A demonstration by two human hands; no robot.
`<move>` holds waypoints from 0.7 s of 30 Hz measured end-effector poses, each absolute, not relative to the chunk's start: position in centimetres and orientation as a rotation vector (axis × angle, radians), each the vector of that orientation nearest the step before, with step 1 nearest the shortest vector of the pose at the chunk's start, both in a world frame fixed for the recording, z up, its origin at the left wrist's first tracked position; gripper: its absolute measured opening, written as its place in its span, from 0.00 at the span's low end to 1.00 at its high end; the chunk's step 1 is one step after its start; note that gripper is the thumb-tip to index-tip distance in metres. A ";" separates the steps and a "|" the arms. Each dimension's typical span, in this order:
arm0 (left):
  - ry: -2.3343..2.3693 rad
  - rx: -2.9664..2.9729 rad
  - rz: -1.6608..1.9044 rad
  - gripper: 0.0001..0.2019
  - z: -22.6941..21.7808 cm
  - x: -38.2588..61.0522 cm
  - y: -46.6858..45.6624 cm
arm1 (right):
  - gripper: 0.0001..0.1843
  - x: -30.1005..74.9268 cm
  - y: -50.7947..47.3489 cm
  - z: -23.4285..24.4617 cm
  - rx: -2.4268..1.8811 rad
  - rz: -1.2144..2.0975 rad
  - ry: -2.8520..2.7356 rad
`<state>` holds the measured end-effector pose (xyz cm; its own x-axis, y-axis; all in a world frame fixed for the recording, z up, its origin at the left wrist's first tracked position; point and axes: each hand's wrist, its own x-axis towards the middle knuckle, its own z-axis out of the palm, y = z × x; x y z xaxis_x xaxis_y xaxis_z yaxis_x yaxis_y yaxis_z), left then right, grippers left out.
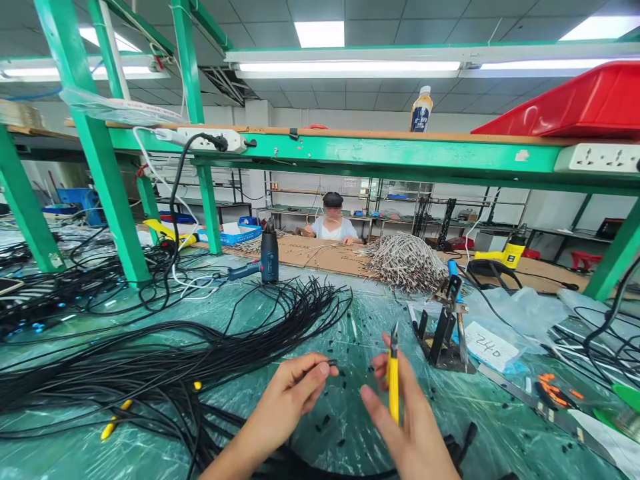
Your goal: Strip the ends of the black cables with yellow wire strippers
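Observation:
At the middle of the bench my left hand (293, 393) is closed, its thumb and forefinger pinching a small black piece (333, 363) that looks like a cable end. My right hand (415, 417), a little to the right, holds yellow-handled cutters (394, 390) upright against the fingers, jaws pointing up. Its thumb is held away from the handles. A gap separates the two hands. Small black scraps (324, 423) are scattered on the bench between and below them. A large bundle of black cables (235, 347) lies to the left, and part of it runs under my wrists.
A heat gun (269, 257) stands behind the cables. On the right are a metal clamp fixture (445, 327), a paper marked 240 (487, 343) and orange-handled tools (550, 390). Across the bench, a person (333, 223) sits near a white cable pile (407, 263). A green shelf beam (350, 152) crosses above.

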<state>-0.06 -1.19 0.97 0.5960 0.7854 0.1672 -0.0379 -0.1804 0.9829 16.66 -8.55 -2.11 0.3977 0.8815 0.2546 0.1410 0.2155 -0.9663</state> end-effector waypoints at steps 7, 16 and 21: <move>0.666 1.527 0.860 0.14 0.5 0.2 -1.0 | 0.18 16.9 -8.2 -3.1 -1.398 0.727 -1.365; 0.629 1.535 0.887 0.13 0.0 0.6 -1.1 | 0.27 16.6 -8.5 -3.4 -1.605 0.234 -1.673; 0.700 1.528 0.942 0.14 -0.3 0.5 -0.9 | 0.27 16.7 -8.4 -3.7 -1.587 0.158 -1.735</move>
<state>0.53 -0.90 -0.30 0.4994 0.8469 0.1825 -0.0702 -0.1703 0.9829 16.66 -8.38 -3.71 0.0666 0.8940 0.4431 0.7992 0.2181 -0.5601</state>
